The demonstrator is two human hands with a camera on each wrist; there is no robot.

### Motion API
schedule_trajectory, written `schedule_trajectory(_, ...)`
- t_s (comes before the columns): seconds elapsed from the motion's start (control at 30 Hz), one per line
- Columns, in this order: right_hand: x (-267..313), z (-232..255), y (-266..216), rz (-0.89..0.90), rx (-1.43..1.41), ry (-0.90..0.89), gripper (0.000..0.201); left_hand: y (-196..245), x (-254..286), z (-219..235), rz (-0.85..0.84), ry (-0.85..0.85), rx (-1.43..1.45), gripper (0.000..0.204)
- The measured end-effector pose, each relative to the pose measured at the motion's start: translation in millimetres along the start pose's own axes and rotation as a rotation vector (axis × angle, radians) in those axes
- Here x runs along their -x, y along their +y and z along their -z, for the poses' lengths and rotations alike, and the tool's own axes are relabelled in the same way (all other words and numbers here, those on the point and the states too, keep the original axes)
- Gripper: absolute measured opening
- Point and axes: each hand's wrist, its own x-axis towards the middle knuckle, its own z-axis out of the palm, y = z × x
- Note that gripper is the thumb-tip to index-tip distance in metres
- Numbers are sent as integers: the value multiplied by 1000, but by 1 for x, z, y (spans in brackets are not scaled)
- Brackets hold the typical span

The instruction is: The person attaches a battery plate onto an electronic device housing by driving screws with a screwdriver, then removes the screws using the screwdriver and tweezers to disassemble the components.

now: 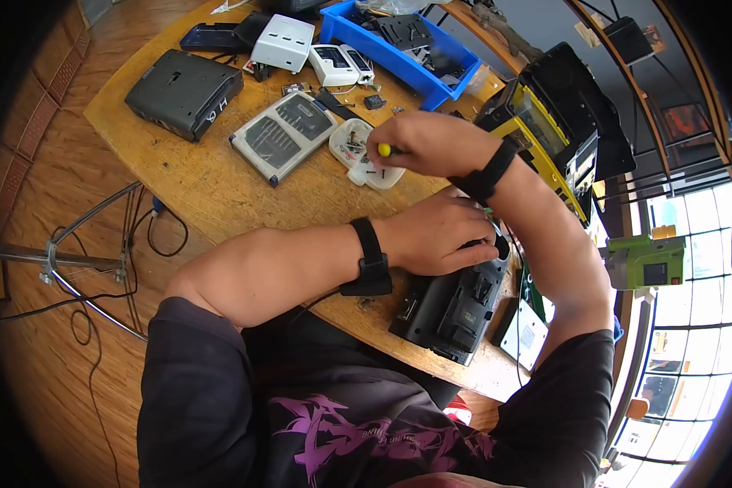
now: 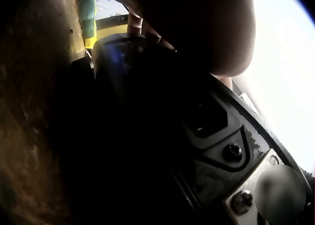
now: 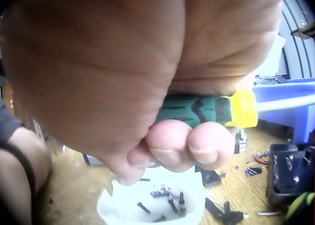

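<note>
My right hand [image 1: 421, 140] is curled round a screwdriver [image 3: 189, 109] with a green handle, yellow collar and pale shaft. It hangs over a white plastic tub [image 1: 389, 179] holding several dark screws [image 3: 172, 205]. My left hand [image 1: 437, 233] grips the far end of a black device housing [image 1: 447, 313], thumb reaching across its top. In the left wrist view, a power inlet [image 2: 209, 124], a screw [image 2: 233, 151] and a metal plate show on this device. A second green-and-yellow screwdriver handle [image 2: 88, 21] appears beyond it there. Much of that view is dark.
Left of the tub lies a grey bit case [image 1: 285, 134], with a black boxy device [image 1: 185, 91] farther left. A blue bin [image 1: 455, 91] full of parts stands at the back. Right of it sits a yellow-and-black toolbox [image 1: 537, 122]. A white device [image 1: 522, 335] lies near the front edge.
</note>
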Motion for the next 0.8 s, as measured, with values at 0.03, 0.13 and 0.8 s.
schedule_trajectory(0.03,7,4,5,79,-66,98,11,0,-1,0,1,-6,11,27)
schedule_trajectory(0.13,33,17,10,238,-101,333,9,1,-3,2,26,-64,28,27)
schedule_trajectory(0.8,252,-115,-79,-574,-367,1166,14,17,-24,7,16,-231,22,72)
